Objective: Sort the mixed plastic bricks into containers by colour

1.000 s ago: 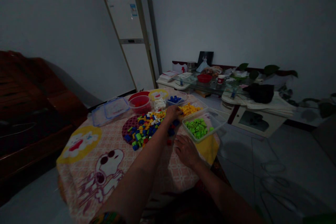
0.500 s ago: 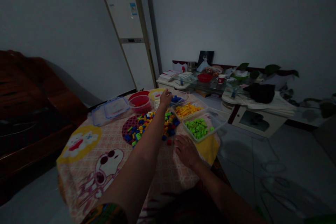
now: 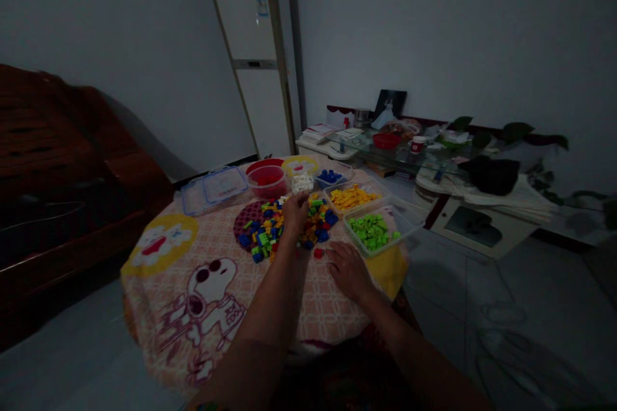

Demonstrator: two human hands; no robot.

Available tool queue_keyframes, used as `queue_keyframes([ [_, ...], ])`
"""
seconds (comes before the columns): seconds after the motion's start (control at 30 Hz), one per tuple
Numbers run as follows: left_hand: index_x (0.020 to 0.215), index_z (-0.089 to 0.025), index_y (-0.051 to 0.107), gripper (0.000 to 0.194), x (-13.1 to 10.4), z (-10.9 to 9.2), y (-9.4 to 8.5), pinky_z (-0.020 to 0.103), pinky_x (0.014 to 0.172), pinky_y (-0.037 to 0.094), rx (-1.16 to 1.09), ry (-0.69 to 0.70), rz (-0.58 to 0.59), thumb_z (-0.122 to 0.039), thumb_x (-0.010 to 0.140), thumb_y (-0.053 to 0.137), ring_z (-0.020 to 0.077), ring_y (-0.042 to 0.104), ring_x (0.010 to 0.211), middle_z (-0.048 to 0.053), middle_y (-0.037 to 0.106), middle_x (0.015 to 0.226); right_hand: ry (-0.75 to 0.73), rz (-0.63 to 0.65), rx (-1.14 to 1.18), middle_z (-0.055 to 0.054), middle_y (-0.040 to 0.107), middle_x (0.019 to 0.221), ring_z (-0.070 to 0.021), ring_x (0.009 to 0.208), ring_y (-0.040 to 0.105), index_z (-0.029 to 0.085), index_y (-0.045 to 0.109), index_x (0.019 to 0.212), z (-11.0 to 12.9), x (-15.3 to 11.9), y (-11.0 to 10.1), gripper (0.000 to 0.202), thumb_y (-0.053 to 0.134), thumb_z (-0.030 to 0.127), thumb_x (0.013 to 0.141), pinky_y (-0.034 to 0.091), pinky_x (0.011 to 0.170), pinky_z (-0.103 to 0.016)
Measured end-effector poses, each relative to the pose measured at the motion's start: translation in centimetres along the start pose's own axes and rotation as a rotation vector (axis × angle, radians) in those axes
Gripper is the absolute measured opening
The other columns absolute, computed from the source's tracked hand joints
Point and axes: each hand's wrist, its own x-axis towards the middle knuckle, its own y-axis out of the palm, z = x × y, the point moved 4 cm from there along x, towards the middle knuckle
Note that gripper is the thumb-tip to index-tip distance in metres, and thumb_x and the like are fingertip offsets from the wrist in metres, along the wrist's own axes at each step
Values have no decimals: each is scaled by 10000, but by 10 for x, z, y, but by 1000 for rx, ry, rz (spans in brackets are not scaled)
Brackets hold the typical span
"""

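Note:
A heap of mixed toy building bricks (image 3: pixel 263 234), in blue, green, yellow, red and white, lies in the middle of the table. Over its right part is my left hand (image 3: pixel 295 213), its fingers bent and partly hidden; whether it holds a brick I cannot make out. My right hand (image 3: pixel 348 270) lies palm down on the cloth with its fingers apart, holding nothing. Close to its fingertips is a single red brick (image 3: pixel 318 253). Green bricks (image 3: pixel 372 231) fill a clear tub beside that hand, and yellow bricks (image 3: pixel 354 196) are in the tub behind it.
Farther back are blue bricks (image 3: pixel 330 176) in a tub, a cluster of white bricks (image 3: pixel 302 182) and a round tub (image 3: pixel 267 181) with red contents. Clear lids (image 3: pixel 224 185) with blue rims lie at the left. A patterned cloth (image 3: pixel 164 321) covers the round table.
My left hand has drawn back from beside the blue-brick tub to the mixed heap. My right hand stays on the cloth. The view has shifted slightly.

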Motion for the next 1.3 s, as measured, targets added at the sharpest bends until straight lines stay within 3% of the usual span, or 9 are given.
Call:
queue_keyframes([
  [0.13, 1036, -143, 768, 278, -5, -12, 7, 324, 945, 529, 114, 42, 85, -132, 834, 576, 216, 708, 987, 100, 770, 1059, 1, -9, -6, -102, 603, 1402, -242, 1324, 500, 205, 655, 1263, 0, -1, 0, 344, 538, 219, 939, 341, 1175, -463],
  [0.33, 1033, -215, 771, 276, -29, -28, 43, 342, 927, 508, 327, 190, 386, -251, 766, 715, 255, 686, 1000, 97, 756, 1044, -8, -10, -10, -108, 615, 1387, -242, 1324, 506, 191, 662, 1265, -1, 0, 2, 361, 528, 200, 929, 365, 1164, -460],
  [0.47, 999, -231, 779, 286, -35, -27, 48, 336, 914, 499, 381, 175, 408, -253, 717, 739, 271, 673, 1017, 91, 751, 986, 5, -18, -2, -114, 626, 1373, -247, 1316, 512, 188, 673, 1253, -4, 0, 4, 358, 531, 202, 925, 378, 1154, -464],
  [0.67, 1016, -205, 777, 291, -22, -21, 30, 366, 898, 507, 389, 160, 369, -242, 741, 689, 277, 678, 968, 102, 752, 963, -2, -6, -6, -104, 599, 1411, -241, 1328, 497, 196, 662, 1272, -4, -1, 5, 376, 515, 193, 926, 363, 1164, -463],
  [0.9, 1068, -164, 762, 319, 1, 10, -7, 359, 998, 481, 350, 55, 86, -133, 795, 600, 269, 660, 1088, 127, 736, 1111, -4, -4, -20, -99, 606, 1400, -242, 1320, 503, 192, 665, 1255, -3, -1, 4, 359, 521, 197, 927, 366, 1165, -451],
  [1.07, 1086, -162, 759, 317, 8, 35, -36, 349, 989, 476, 393, -25, -66, -167, 846, 554, 266, 658, 1095, 133, 729, 1140, -9, -11, -9, -94, 612, 1395, -237, 1315, 510, 204, 667, 1251, -4, -1, 5, 353, 529, 202, 926, 369, 1164, -459],
  [1.17, 1127, -162, 752, 347, 10, 48, -50, 328, 945, 483, 423, -112, -57, -182, 858, 534, 261, 663, 1091, 128, 732, 1170, -2, -10, -7, -98, 613, 1393, -235, 1317, 510, 200, 669, 1251, -4, -1, 5, 359, 526, 185, 921, 375, 1159, -459],
  [1.3, 1112, -198, 763, 329, 12, 56, -57, 274, 846, 490, 446, -177, 132, -246, 848, 572, 228, 685, 1021, 78, 760, 1127, -6, -8, -5, -90, 614, 1393, -234, 1319, 507, 197, 665, 1257, -3, -1, 4, 370, 532, 172, 912, 362, 1170, -448],
])
